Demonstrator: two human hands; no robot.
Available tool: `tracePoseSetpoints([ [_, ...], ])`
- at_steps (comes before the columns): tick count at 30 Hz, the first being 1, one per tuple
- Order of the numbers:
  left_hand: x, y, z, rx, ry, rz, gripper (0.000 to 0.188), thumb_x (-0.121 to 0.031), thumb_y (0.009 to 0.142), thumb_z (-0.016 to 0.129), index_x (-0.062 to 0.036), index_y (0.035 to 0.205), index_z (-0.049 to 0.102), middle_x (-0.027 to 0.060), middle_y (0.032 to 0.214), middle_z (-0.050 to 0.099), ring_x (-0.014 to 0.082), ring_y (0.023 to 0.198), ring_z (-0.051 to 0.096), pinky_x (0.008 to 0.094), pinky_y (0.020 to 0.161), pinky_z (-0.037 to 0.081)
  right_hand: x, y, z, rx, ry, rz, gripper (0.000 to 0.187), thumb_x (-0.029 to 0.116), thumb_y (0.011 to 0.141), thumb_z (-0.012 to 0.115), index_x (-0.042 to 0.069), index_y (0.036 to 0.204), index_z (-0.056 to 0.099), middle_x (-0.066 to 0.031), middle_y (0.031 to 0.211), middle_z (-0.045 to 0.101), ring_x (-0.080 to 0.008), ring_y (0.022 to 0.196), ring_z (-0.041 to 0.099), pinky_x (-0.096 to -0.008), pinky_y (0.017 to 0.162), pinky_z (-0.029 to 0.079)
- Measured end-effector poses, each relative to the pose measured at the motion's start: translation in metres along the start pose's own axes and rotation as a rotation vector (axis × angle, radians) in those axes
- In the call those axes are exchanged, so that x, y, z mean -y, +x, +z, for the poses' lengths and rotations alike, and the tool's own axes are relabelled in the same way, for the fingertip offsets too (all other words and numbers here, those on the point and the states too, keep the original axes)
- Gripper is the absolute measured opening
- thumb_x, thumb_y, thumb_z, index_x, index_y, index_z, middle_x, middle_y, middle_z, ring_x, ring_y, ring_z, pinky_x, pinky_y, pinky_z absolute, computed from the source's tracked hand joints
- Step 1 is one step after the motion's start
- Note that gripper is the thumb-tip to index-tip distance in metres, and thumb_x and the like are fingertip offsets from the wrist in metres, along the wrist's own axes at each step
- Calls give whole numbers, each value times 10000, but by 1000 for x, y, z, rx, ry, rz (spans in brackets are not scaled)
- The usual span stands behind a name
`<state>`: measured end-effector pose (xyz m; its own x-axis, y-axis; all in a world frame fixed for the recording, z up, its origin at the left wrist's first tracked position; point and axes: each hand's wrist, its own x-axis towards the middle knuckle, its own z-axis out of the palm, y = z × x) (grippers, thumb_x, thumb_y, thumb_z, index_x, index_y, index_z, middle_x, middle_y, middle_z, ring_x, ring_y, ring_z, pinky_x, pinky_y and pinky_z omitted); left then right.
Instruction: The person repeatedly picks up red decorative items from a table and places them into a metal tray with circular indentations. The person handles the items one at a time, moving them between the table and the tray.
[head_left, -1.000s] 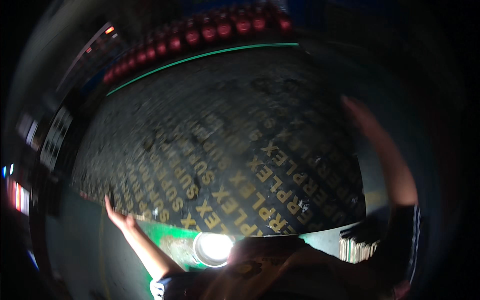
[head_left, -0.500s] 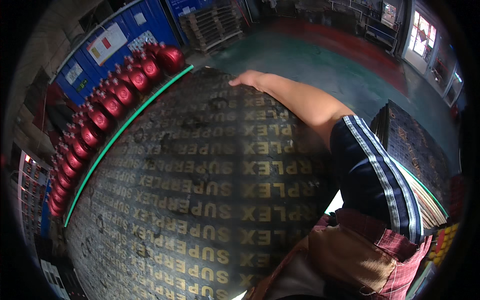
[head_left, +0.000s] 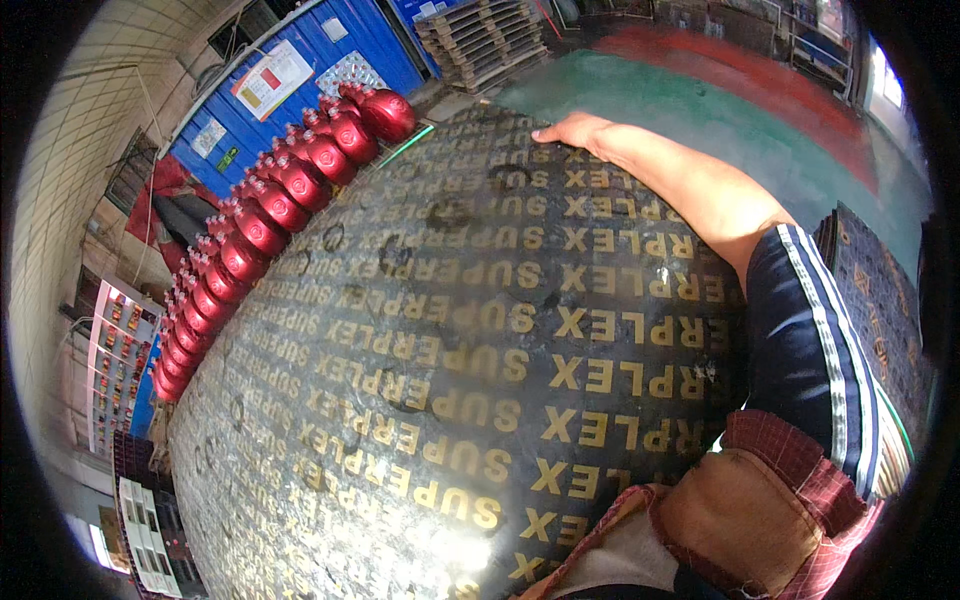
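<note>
A large dark plywood sheet (head_left: 440,350) with a glossy face and rows of gold print fills the middle of the view. My right hand (head_left: 578,131) grips its far right edge, thumb on the face, the other fingers mostly hidden past the edge. My bare right forearm reaches along that side from a dark blue sleeve (head_left: 800,340) with white stripes. A short piece of green edging (head_left: 408,146) shows at the sheet's far left. My left hand is out of sight. Maroon and brown cloth (head_left: 750,520) on my body lies close to the sheet's near right side.
A row of red fire extinguishers (head_left: 262,232) stands along the sheet's left side, before a blue metal panel (head_left: 330,45). Stacked wooden pallets (head_left: 482,45) stand at the back. More dark sheets (head_left: 875,290) are stacked at the right. The floor (head_left: 650,95) is green and red.
The whole view has shifted, with surroundings further right in the picture. Less of the green edging shows along the left, and a bright glare has spread on the near face. My right hand keeps its hold.
</note>
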<state>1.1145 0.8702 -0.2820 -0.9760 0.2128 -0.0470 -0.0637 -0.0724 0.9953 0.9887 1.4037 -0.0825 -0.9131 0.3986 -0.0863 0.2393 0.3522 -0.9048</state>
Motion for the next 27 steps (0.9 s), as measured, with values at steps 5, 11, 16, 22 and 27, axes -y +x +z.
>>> tracePoseSetpoints([
  [5, 16, 12, 4, 38, -15, 31, 645, -417, 824, 686, -20, 1308, 528, 169, 1312, 536, 318, 1162, 529, 468, 1033, 411, -11, -19, 0, -29, 2, -94, 813, 496, 807, 760, -106, 1308, 541, -229, 1442, 481, -332, 1345, 447, -409, 1085, 359],
  [11, 44, 44, 14, 155, -38, 63, 594, -400, 844, 664, -19, 1284, 544, 166, 1284, 555, 318, 1135, 545, 467, 1014, 424, -20, -51, -10, -254, -6, -195, 910, 550, 750, 780, -90, 1341, 517, -256, 1449, 458, -383, 1337, 442, -478, 1092, 348],
  [16, 67, 72, 39, 244, -61, 67, 553, -386, 861, 647, -19, 1264, 557, 164, 1260, 570, 317, 1112, 558, 467, 998, 434, -34, -107, -39, -397, 14, -200, 910, 599, 734, 772, -77, 1306, 561, -246, 1409, 505, -355, 1298, 488, -447, 1062, 381],
  [22, 96, 122, 91, 446, -74, 31, 505, -369, 881, 625, -18, 1240, 572, 161, 1231, 589, 316, 1084, 573, 466, 980, 446, -66, -168, -71, -673, 213, -196, 665, 472, 737, 813, -66, 1109, 694, -175, 1119, 691, -283, 987, 639, -387, 923, 458],
  [27, 127, 164, 111, 599, -101, -30, 468, -355, 897, 607, -18, 1220, 585, 159, 1207, 605, 316, 1061, 586, 466, 964, 457, -95, -227, -82, -817, 374, -282, 742, 437, 706, 849, -142, 1122, 644, -215, 1150, 664, -303, 1002, 639, -389, 889, 479],
])
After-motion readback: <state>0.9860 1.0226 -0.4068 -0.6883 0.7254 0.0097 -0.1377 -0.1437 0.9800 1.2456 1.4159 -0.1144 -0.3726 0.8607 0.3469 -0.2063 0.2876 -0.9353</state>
